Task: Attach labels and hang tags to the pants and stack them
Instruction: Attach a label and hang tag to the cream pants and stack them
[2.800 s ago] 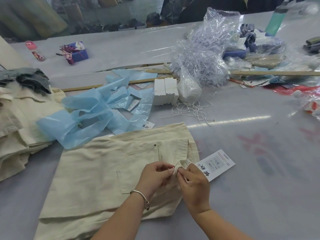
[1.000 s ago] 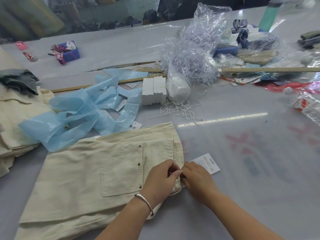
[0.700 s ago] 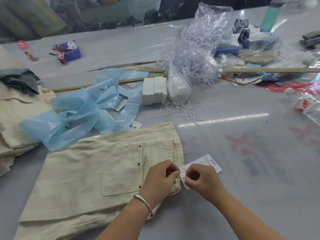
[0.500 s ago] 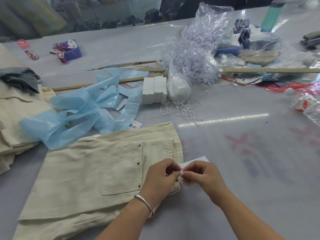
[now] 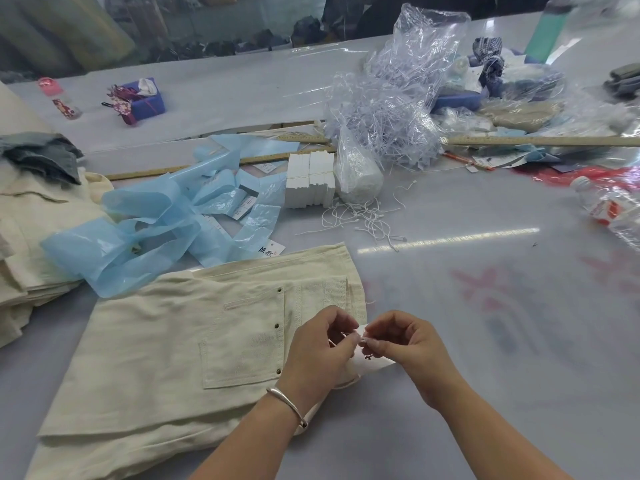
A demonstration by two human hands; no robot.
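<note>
Folded cream woven pants point(image 5: 166, 344) flat on grey table point(image 5: 485, 341), near edge; white paper hang tag point(image 5: 375, 362) at waistband corner.

Pants' long axis runs lower-left to upper-right, waistband w/ pocket rivets toward R, legs off bottom-left. Left hand point(image 5: 320, 351) & right hand point(image 5: 403, 341), fingertips meeting, both pinch a thin white string end over the tag; tag mostly hidden under hands. Behind: crumpled light-blue plastic bags point(image 5: 156, 226), white card stack point(image 5: 310, 180), loose white strings point(image 5: 363, 216). Cream garment pile point(image 5: 31, 230) far L.
</note>
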